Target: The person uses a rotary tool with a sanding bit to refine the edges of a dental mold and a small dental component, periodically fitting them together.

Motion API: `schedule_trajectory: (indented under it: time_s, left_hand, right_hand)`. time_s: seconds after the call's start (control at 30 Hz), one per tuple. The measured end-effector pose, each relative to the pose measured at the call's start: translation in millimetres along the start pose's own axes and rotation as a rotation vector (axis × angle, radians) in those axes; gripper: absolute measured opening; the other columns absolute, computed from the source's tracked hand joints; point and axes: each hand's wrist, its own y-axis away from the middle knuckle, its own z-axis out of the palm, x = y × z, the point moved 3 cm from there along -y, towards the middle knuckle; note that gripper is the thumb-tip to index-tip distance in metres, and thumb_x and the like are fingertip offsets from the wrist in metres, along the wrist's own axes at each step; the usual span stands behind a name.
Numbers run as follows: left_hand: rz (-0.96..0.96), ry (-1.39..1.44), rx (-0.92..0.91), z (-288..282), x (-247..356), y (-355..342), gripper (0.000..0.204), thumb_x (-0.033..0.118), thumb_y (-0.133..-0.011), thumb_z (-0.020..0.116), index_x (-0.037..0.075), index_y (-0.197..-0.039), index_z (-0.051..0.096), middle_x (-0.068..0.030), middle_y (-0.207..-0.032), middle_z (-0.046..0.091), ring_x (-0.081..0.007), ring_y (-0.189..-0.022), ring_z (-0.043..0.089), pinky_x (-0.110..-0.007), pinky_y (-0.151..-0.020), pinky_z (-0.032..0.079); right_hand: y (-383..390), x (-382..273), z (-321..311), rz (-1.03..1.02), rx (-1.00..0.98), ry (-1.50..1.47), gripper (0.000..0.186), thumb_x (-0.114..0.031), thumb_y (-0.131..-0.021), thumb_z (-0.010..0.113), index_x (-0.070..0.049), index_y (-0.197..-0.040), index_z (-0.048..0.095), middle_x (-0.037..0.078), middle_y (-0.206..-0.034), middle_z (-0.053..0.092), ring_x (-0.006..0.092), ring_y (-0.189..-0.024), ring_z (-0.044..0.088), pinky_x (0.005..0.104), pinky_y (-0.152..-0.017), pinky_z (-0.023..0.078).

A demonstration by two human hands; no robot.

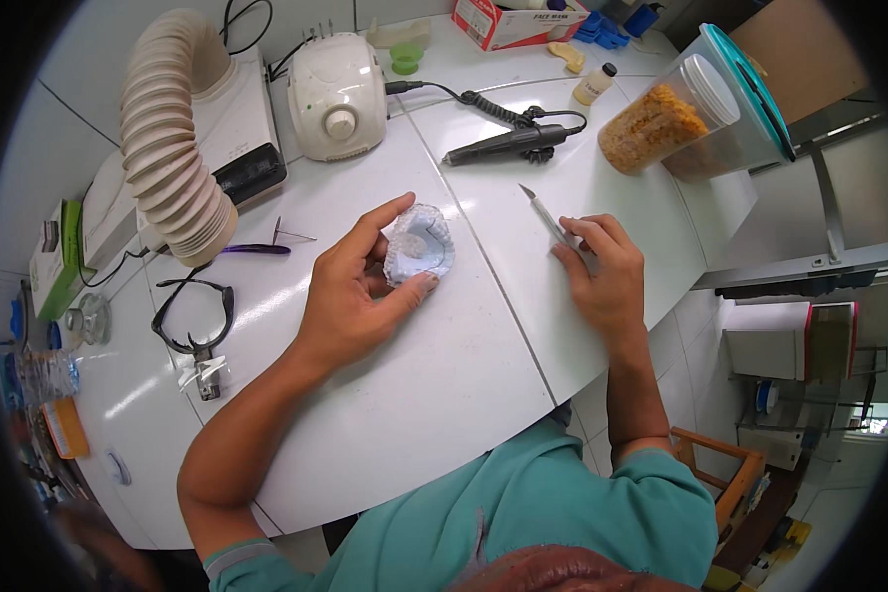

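My left hand [353,288] is closed around a pale blue and white dental cast [426,259], thumb along its near edge and fingers along its left side. The cast is tilted so that its hollowed, arch-shaped face shows. To the right, my right hand [607,271] grips a slim knife like a scalpel [542,209] by its silver handle. Its pointed blade tip faces up and to the left, apart from the cast. Both hands are over the white tabletop [434,365].
A ribbed hose [173,148] arches over the left side, near black-framed glasses [195,316]. Behind stand a white control box [337,97] with a knob, a corded black handpiece [508,144] and a small bottle [594,85]. Plastic containers [666,123] occupy the far right.
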Motion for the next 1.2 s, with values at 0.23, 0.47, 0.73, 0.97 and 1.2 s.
schedule_trajectory:
  time_s: [0.23,0.47,0.73,0.97,1.2]
  left_hand:
    - [-0.052,-0.197,-0.015,-4,-2,-1,0.08,-0.003,-0.097,0.081,-0.005,-0.167,0.045,-0.0069,-0.111,0.064,-0.0111,-0.104,0.068,-0.025,-0.088,0.064]
    - [-0.048,-0.151,0.018,-5,-8,-3,0.083,0.004,-0.092,0.086,-0.001,-0.166,0.048,-0.0089,-0.106,0.069,-0.0133,-0.098,0.072,-0.028,-0.082,0.065]
    - [-0.055,-0.059,0.047,-7,-14,-4,0.088,0.007,-0.089,0.089,-0.003,-0.166,0.047,-0.0137,-0.107,0.076,-0.0186,-0.1,0.079,-0.032,-0.081,0.067]
    - [-0.083,0.019,0.064,-8,-12,-6,0.077,0.004,-0.089,0.088,-0.006,-0.156,0.051,-0.0108,-0.105,0.075,-0.018,-0.103,0.08,-0.031,-0.087,0.067]
    - [-0.224,0.071,-0.02,-11,-4,-8,0.082,-0.006,-0.089,0.086,-0.008,-0.161,0.044,-0.0113,-0.123,0.071,-0.0156,-0.119,0.073,-0.03,-0.105,0.061]
  right_hand:
    - [-5,-10,7,-0.156,-0.059,0.197,0.034,0.012,-0.094,0.07,-0.002,-0.123,0.078,0.017,-0.105,0.068,0.0322,-0.086,0.069,0.0392,-0.081,0.059]
    - [-57,-4,-5,-0.009,-0.214,-0.682,0.028,0.005,-0.109,0.053,0.008,-0.133,0.065,0.009,-0.111,0.063,0.0149,-0.091,0.065,0.0309,-0.081,0.057]
    - [-94,-35,28,-0.299,-0.318,-1.085,0.033,-0.019,-0.112,0.07,0.007,-0.131,0.065,0.01,-0.096,0.062,0.015,-0.079,0.066,0.0293,-0.07,0.058]
    - [-72,-35,42,-0.106,-0.395,-1.099,0.031,-0.01,-0.109,0.062,0.014,-0.129,0.069,0.021,-0.107,0.074,0.0259,-0.099,0.077,0.0351,-0.088,0.063]
    - [-63,-41,43,-0.046,-0.428,-1.014,0.017,0.005,-0.103,0.067,0.01,-0.118,0.07,0.022,-0.109,0.076,0.026,-0.104,0.078,0.0375,-0.091,0.064]
